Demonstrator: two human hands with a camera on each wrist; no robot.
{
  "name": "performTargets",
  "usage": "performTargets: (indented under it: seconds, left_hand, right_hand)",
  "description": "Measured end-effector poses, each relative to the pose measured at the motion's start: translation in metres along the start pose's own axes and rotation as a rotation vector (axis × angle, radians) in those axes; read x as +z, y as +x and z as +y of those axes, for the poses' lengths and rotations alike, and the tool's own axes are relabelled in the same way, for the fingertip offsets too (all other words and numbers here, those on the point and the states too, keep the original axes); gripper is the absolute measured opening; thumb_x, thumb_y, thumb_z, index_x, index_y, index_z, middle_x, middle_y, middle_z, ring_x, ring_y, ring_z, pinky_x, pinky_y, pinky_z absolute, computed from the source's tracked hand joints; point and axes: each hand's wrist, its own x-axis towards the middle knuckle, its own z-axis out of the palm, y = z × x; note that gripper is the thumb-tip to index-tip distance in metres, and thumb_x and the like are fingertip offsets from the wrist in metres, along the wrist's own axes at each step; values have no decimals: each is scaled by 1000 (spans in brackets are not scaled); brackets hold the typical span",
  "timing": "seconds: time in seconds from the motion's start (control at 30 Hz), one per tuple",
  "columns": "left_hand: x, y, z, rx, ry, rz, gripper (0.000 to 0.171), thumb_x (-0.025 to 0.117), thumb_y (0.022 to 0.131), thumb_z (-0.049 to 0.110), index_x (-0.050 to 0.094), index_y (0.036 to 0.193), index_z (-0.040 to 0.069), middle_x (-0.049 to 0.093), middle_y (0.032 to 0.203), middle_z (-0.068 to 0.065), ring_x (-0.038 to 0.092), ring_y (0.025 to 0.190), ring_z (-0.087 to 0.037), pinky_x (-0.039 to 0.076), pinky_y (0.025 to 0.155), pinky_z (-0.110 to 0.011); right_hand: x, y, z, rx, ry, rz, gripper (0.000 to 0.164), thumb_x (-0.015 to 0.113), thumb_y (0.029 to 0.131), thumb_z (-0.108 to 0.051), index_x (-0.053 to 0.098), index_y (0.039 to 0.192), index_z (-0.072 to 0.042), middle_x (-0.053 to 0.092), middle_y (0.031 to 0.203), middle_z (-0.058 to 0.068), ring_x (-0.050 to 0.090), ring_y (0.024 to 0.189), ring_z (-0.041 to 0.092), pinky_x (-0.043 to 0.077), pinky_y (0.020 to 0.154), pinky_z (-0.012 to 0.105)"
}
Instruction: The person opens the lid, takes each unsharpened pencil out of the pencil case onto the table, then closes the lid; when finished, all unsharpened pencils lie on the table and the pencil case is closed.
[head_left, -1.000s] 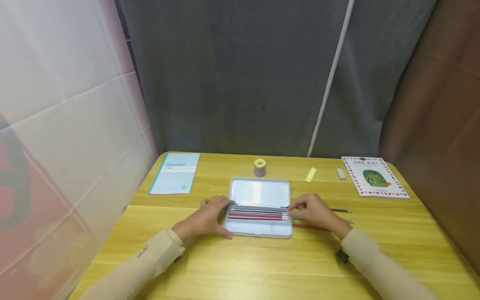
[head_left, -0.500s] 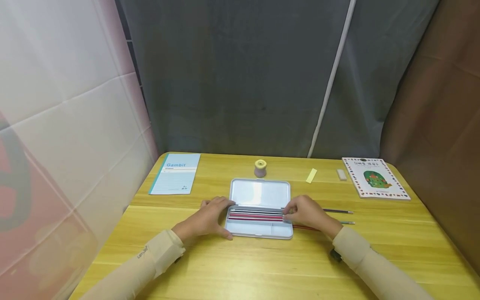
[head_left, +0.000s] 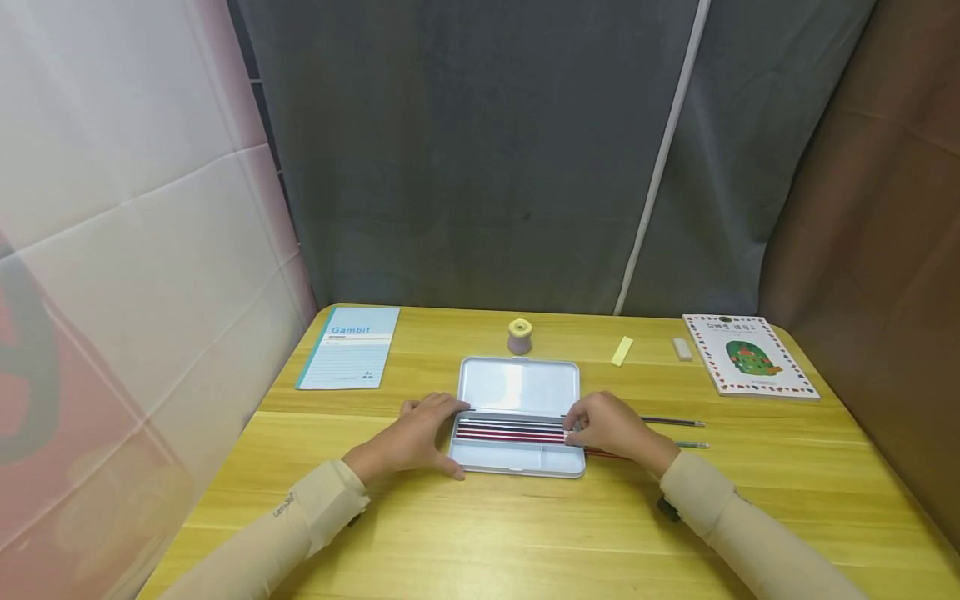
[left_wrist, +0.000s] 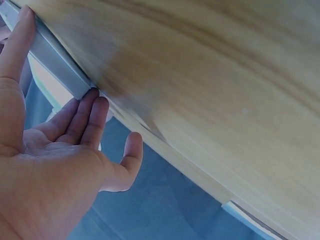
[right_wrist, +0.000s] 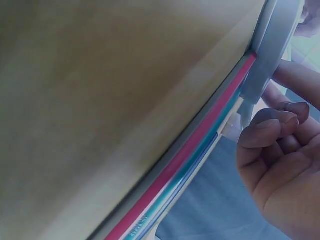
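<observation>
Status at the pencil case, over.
Left hand touches open pencil case, left end. Right hand at pencils inside, grip unclear. Loose pencils right of case.

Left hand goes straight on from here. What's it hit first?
The white pencil case. The left hand sits at its left end, fingers by the hinge-side corner and thumb by the near corner. Exact height against the rim is hard to judge.

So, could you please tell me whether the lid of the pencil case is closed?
No, the lid is folded back behind the case, and several pencils show inside.
</observation>
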Motion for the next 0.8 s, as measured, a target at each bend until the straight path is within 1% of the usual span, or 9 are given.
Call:
performTargets:
  seconds: [0.37,0.47,0.7,0.8]
  left_hand:
    - [-1,0,1,-11,-3,-6,105,102,63,48,57,148,7,63,145,-6,53,137,-27,32,104,-58]
    - [-1,0,1,-13,-8,-9,105,102,63,48,57,148,6,64,145,-7,53,136,-27,32,105,-58]
    - [-1,0,0,-11,-10,-5,105,102,63,48,57,148,6,64,145,-7,54,136,-27,32,104,-57]
    - [-1,0,1,-9,-7,-6,105,102,63,48,57,148,6,64,145,-6,54,135,-27,31,104,-57]
  right_hand:
    - [-2,5,-6,75,-68,-55,13,88,84,-13,76,82,-14,60,71,-4,52,68,11,43,64,26]
    - [-2,4,-5,63,-88,-56,12,88,84,-12,76,82,-14,60,72,-3,52,69,12,43,64,27]
    - [-3,1,-7,-7,-131,-25,10,87,85,-13,77,85,-11,58,68,-5,50,64,9,41,61,25]
    - [-4,2,-8,-4,-139,-30,9,86,86,-13,77,85,-11,57,67,-5,50,64,10,41,61,26]
